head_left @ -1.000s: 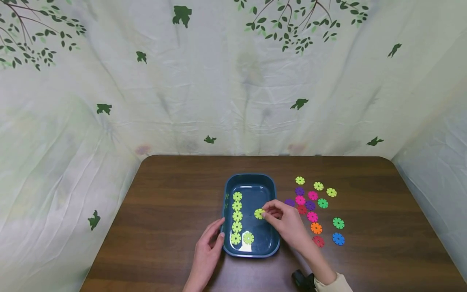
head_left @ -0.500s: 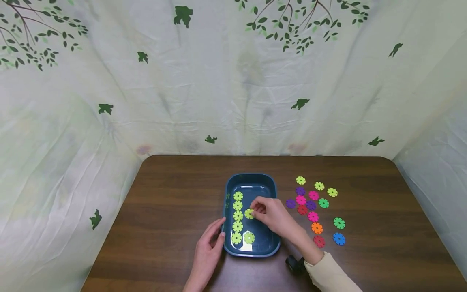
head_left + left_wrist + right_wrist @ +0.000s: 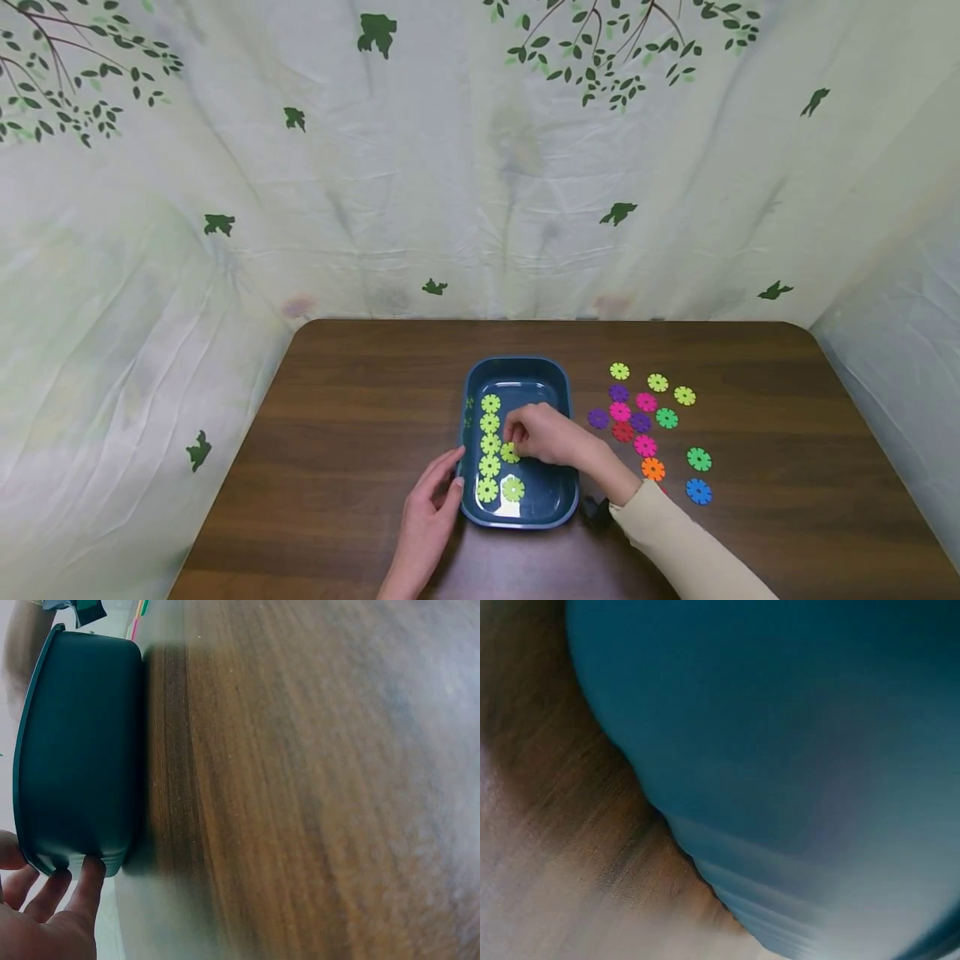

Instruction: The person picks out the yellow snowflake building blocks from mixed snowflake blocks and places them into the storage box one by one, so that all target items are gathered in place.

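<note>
Where the right hand [image 3: 549, 433] pinches a yellow disc [image 3: 507, 453] at its fingertips, the column of yellow discs [image 3: 489, 442] stands just to that hand's left, its long axis running away from the person. The left hand [image 3: 427, 515], farther off, rests spread fingers against the outside of the tray [image 3: 517, 524] holding them. Right fingers hide part of the pinched disc; the right wrist view is blurred, showing neither.

A white glare shines inside the tray [image 3: 546, 498].
</note>
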`<state>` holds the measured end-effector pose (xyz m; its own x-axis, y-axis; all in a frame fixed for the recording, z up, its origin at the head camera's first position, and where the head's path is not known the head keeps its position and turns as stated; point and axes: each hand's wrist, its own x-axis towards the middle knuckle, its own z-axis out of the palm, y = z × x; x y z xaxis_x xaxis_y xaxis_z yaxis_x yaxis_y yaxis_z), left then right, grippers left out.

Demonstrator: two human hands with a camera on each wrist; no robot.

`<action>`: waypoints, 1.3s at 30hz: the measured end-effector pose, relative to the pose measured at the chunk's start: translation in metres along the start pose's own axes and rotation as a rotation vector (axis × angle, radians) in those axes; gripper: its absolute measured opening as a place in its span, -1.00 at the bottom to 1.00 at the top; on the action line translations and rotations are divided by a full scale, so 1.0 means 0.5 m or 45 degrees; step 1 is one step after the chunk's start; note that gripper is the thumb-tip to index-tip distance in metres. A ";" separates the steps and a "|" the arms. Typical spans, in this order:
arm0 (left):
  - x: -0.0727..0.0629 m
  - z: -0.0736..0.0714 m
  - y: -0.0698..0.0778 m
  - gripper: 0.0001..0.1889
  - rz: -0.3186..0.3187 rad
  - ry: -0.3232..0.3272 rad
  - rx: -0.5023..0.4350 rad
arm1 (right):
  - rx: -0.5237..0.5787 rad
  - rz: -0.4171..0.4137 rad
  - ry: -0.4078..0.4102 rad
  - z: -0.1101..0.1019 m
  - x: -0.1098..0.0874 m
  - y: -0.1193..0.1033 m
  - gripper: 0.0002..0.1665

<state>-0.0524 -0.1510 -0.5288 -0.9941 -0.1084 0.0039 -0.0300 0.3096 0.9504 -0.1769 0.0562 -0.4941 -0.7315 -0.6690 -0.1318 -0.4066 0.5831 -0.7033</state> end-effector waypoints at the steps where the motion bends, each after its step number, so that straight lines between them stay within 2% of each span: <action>1: 0.000 0.000 0.001 -0.58 -0.003 0.002 0.002 | -0.006 0.008 -0.018 0.001 0.002 0.001 -0.87; 8: 0.001 0.001 0.001 -0.57 -0.031 -0.004 0.015 | -0.048 0.040 -0.071 0.007 0.009 0.000 -0.85; 15: 0.000 0.000 -0.002 -0.58 0.012 -0.006 -0.008 | -0.075 0.037 -0.090 0.010 0.016 0.004 -0.82; 25: -0.001 0.001 0.004 -0.58 -0.029 0.000 0.014 | -0.031 0.048 -0.144 0.010 0.024 0.013 -0.82; 32: 0.000 0.001 -0.001 -0.57 0.010 0.009 -0.013 | -0.001 0.075 -0.175 0.007 0.026 0.010 -0.84; 39: -0.001 0.002 -0.002 -0.58 0.003 0.009 -0.052 | 0.011 0.070 -0.164 0.007 0.025 0.011 -0.85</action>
<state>-0.0521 -0.1504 -0.5299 -0.9934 -0.1147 0.0082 -0.0234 0.2714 0.9622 -0.1864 0.0494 -0.5018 -0.6762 -0.6899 -0.2583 -0.3626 0.6170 -0.6985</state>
